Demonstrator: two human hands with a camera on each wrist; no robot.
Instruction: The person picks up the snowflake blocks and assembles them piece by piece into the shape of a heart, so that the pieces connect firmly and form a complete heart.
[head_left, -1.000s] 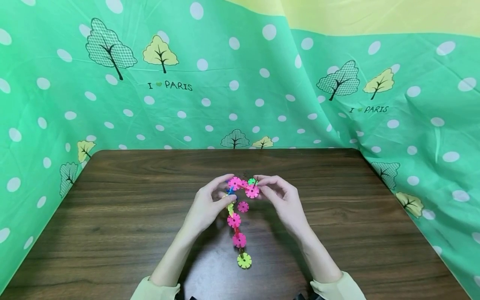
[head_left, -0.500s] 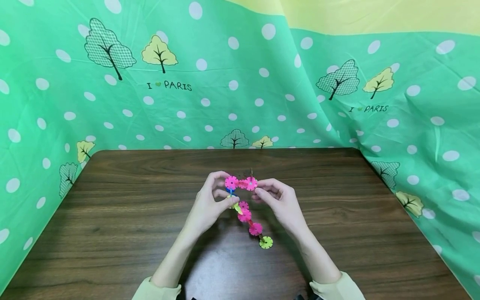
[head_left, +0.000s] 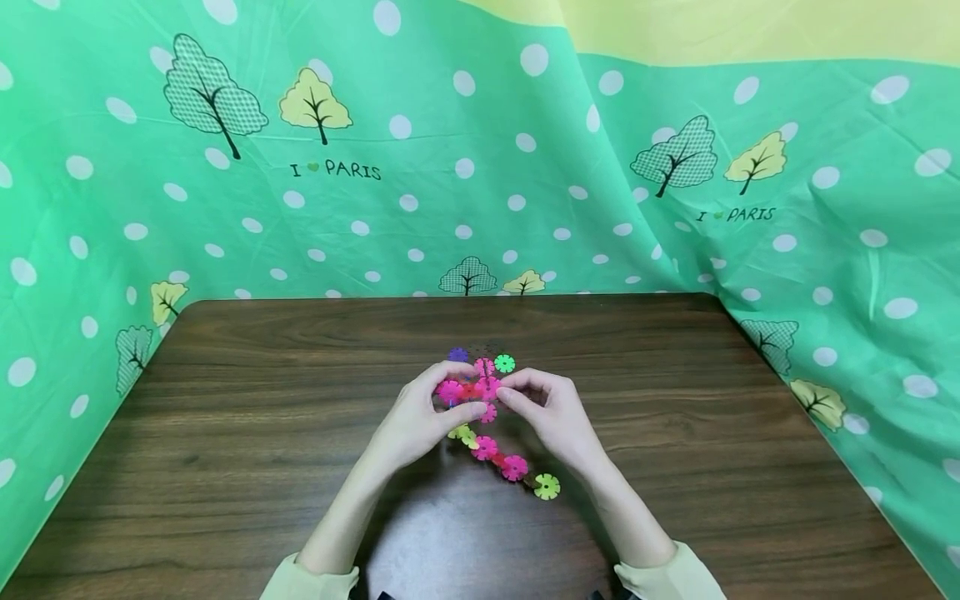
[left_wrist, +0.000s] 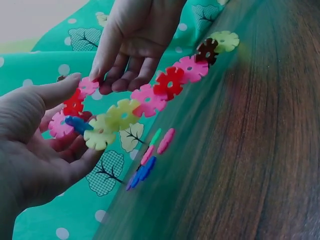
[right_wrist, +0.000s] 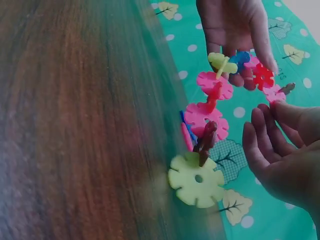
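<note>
A chain of notched interlocking plastic discs (left_wrist: 148, 99) hangs between my hands, in pink, red, yellow-green, blue and brown. My left hand (head_left: 416, 417) holds it near the blue disc (left_wrist: 78, 125), thumb on the near side and fingers behind. At the chain's upper end, my right hand (head_left: 551, 408) pinches a pink disc (right_wrist: 274, 93) between thumb and fingertips. A brown disc (right_wrist: 287, 89) is slotted onto that pink one. The other end trails down to the right, finishing in a yellow-green disc (head_left: 547, 487) joined to a brown one (left_wrist: 207, 51).
Loose discs lie on the dark wood table (head_left: 262, 450) beyond the hands: purple (head_left: 457, 356), green (head_left: 505, 363) and pink (head_left: 489, 413) among them. A green dotted cloth (head_left: 420, 167) hangs behind the table's far edge.
The chain's trailing end has swung to the right. Both hands have come closer together, and the held upper part has moved slightly nearer, uncovering loose purple and green discs behind it.
</note>
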